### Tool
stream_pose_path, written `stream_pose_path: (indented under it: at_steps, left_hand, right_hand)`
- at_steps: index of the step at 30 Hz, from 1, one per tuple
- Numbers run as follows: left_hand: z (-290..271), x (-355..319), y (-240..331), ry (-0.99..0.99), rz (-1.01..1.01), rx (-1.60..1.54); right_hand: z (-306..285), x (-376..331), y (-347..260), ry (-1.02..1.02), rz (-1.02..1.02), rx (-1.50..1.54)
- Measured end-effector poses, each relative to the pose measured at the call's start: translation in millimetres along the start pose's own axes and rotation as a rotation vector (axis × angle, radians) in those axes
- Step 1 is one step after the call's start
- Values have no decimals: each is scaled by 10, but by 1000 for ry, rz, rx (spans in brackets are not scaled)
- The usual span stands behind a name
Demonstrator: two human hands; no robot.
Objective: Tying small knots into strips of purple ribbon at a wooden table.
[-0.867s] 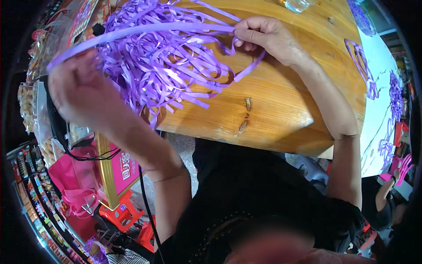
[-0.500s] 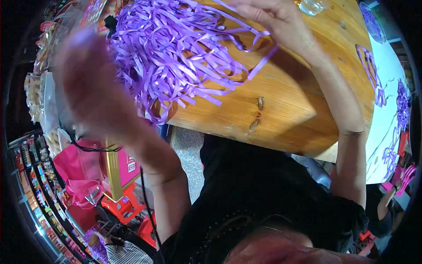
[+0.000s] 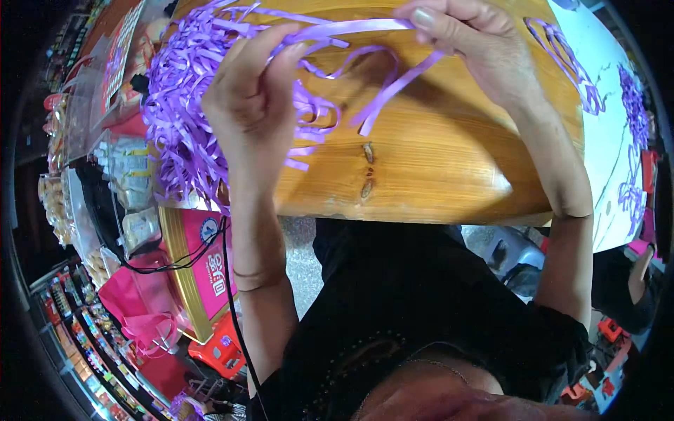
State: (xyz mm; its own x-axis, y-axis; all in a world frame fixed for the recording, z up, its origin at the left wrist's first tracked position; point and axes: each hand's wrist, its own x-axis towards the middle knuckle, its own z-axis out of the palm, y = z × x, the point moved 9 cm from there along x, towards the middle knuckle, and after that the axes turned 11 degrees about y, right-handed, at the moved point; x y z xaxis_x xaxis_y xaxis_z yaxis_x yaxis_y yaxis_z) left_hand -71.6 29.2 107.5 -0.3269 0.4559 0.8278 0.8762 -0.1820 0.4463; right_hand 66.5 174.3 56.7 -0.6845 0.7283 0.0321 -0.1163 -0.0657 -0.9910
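A length of purple ribbon (image 3: 358,28) is stretched between my two hands above the wooden table. My left hand (image 3: 256,91) pinches its left part between thumb and fingers. At the other end my right hand (image 3: 474,42) grips the ribbon, its thumb pressed on top. Loose ribbon loops and tails hang below the right hand, two ends showing over the bare wood. Behind and left of my left hand lies a large tangled heap of purple ribbons (image 3: 186,119), partly covered by that hand.
The wooden table (image 3: 435,168) has a rounded front edge close to my body. Further purple ribbons (image 3: 565,63) lie at its right side, beside a white marbled table (image 3: 607,168). A pink box with gold trim (image 3: 189,274), plastic bags and black cables stand on the left.
My left hand, blurred over at the left before, has come right and now pinches the ribbon. The ribbon between both hands is now taut. The view has shifted slightly.
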Motion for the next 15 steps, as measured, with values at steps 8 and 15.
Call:
stream_pose_path:
  at_steps: [8,15]
  left_hand:
    - [330,-273,-370,-276,236,742]
    - [937,-311,268,-146,-276,-386]
  right_hand:
    - [-509,-122,152,63,-260,-619]
    - [-129,-91,46,-50,-195,-391]
